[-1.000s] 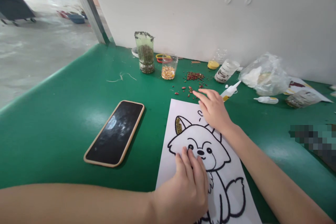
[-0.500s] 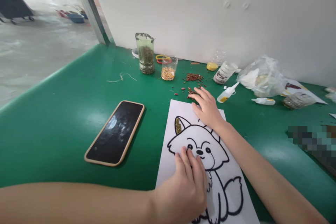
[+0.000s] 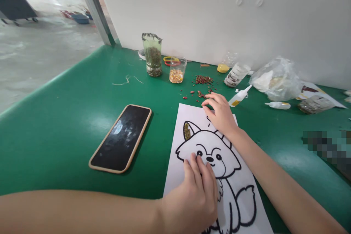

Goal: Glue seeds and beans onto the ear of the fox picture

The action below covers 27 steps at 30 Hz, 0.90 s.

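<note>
A white sheet (image 3: 175, 175) with a black outline drawing of a fox lies on the green table (image 3: 68, 109). One ear of the fox (image 3: 187, 131) is filled with small green beans. My left hand (image 3: 196, 193) lies flat on the fox's face, fingers stretched out and pressing the sheet down. My right hand (image 3: 221, 113) rests at the sheet's far edge, its thumb and fingers curled into a pinch. Scattered red beans (image 3: 200, 95) lie right beside the fingertips. I cannot make out whether anything is between the fingers.
A phone (image 3: 122, 138) lies screen up left of the sheet. At the back stand a jar of green beans (image 3: 152, 55), a cup of corn kernels (image 3: 176, 70), a red bean pile (image 3: 203, 79), a toppled jar (image 3: 236, 74), two glue bottles (image 3: 238, 97) (image 3: 278, 105) and a plastic bag (image 3: 275, 78).
My right hand's fingers, stretched toward the scattered red beans before, have curled into a pinch and drawn back slightly. My left hand has stayed on the sheet.
</note>
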Tool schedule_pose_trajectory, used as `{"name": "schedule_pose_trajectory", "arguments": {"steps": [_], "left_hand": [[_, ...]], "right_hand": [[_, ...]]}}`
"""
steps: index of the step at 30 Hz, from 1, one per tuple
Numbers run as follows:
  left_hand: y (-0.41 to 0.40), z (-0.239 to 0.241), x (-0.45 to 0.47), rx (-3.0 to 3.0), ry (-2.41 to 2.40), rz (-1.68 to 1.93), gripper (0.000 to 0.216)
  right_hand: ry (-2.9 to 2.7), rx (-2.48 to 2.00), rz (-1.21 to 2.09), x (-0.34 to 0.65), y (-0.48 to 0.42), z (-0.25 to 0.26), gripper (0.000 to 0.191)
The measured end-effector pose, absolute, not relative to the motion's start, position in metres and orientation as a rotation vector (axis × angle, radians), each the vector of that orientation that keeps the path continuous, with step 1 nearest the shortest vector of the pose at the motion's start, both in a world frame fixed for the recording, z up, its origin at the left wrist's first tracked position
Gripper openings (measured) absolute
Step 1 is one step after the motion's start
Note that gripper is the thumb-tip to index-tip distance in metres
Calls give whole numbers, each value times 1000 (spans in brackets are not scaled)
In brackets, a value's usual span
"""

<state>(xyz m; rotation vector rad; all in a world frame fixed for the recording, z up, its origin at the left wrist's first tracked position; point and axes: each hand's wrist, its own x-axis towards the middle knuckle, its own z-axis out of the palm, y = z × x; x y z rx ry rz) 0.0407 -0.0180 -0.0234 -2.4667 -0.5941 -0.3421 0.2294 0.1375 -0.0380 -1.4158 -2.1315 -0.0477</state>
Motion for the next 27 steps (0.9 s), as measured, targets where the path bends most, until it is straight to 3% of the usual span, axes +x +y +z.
{"name": "schedule_pose_trajectory", "arguments": {"steps": [9,18,27], "left_hand": [[-17,-23,40,-2462,-578,-334,43],[-17,-24,40,-2452,-597,-355,43],[-18,-25,40,-2457,-600,-355,43]], "right_hand": [[-2115,-1402,-66,228,136,-32,10],[-2299,-1261,618,204,103,-10,7],[-2316,-1222,665,202,100,-10,7]]}}
